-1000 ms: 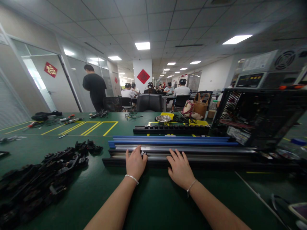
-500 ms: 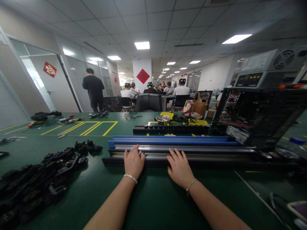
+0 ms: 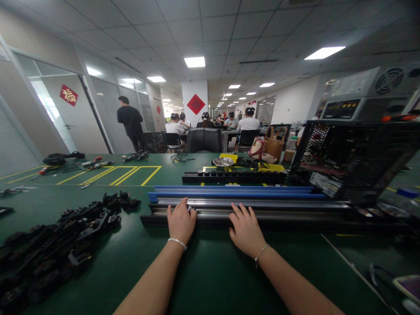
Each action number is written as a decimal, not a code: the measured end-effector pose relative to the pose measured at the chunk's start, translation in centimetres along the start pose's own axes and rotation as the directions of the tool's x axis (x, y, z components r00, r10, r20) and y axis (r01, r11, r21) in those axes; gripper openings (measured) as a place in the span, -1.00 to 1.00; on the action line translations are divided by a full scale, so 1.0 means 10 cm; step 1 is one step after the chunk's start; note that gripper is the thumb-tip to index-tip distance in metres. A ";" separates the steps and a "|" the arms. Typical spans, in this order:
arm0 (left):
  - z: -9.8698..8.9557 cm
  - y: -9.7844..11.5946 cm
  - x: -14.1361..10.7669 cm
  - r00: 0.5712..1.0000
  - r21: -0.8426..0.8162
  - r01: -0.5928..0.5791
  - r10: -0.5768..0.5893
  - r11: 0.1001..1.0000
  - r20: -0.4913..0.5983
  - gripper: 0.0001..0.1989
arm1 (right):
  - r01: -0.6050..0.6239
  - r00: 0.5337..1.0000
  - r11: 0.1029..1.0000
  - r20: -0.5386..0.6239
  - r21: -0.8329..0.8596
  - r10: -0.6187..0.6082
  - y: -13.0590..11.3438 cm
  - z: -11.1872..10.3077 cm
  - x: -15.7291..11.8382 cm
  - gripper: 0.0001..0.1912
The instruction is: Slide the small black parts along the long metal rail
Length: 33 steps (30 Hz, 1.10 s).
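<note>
Several long metal rails lie side by side across the green table: a dark rail (image 3: 213, 222) nearest me, a silver one (image 3: 278, 204) behind it and a blue one (image 3: 236, 190) farthest back. My left hand (image 3: 182, 223) rests on the near rails toward their left end, with a small light-coloured piece by its thumb and index finger; whether they grip it is unclear. My right hand (image 3: 246, 229) lies on the rails right of it, fingers spread, holding nothing.
Black parts (image 3: 82, 227) are heaped at left. Behind the rails are a dark strip of small parts (image 3: 229, 178), a metal bowl (image 3: 223, 162) and yellow trays (image 3: 271, 168). An open computer case (image 3: 354, 153) stands at right. A person (image 3: 130, 119) is beyond the table.
My left hand has shifted slightly left along the rails. My right hand has stayed where it was. The standing person beyond the table has moved slightly right and turned.
</note>
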State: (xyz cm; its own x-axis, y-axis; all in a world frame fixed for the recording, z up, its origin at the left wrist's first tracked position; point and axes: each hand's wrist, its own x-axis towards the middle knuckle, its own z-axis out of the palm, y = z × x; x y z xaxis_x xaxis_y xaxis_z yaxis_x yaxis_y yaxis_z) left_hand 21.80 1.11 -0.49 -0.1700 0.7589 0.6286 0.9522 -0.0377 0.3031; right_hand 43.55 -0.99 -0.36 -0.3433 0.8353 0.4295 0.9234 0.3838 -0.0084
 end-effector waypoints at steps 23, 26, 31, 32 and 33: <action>-0.03 -0.07 0.03 0.998 0.015 0.061 -0.061 0.998 -0.012 -0.56 | 0.001 1.000 1.000 0.001 -0.008 -0.001 -0.01 0.00 0.00 -0.75; -0.03 -0.08 0.04 0.998 0.018 0.064 -0.063 0.998 -0.016 -0.57 | 0.000 1.000 1.000 0.000 -0.003 0.000 -0.01 0.00 0.00 -0.75; -0.03 -0.10 0.05 0.998 0.012 0.065 -0.064 0.998 -0.017 -0.57 | -0.003 1.000 1.000 0.005 -0.009 0.003 -0.01 0.00 0.00 -0.76; -0.04 -0.10 0.05 0.998 0.012 0.065 -0.065 0.998 -0.016 -0.57 | -0.002 1.000 1.000 0.006 -0.010 0.002 -0.01 0.00 0.00 -0.76; -0.04 -0.10 0.05 0.998 0.014 0.066 -0.066 0.998 -0.015 -0.57 | -0.002 1.000 1.000 0.004 -0.013 0.002 -0.02 0.00 0.00 -0.76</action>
State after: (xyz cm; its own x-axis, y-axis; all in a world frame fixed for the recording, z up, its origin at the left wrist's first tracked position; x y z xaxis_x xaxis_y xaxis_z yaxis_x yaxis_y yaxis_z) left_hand 20.61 1.26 -0.17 -0.2364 0.7500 0.6178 0.9422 0.0216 0.3343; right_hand 43.42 -1.08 -0.38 -0.3420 0.8376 0.4259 0.9261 0.3772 0.0020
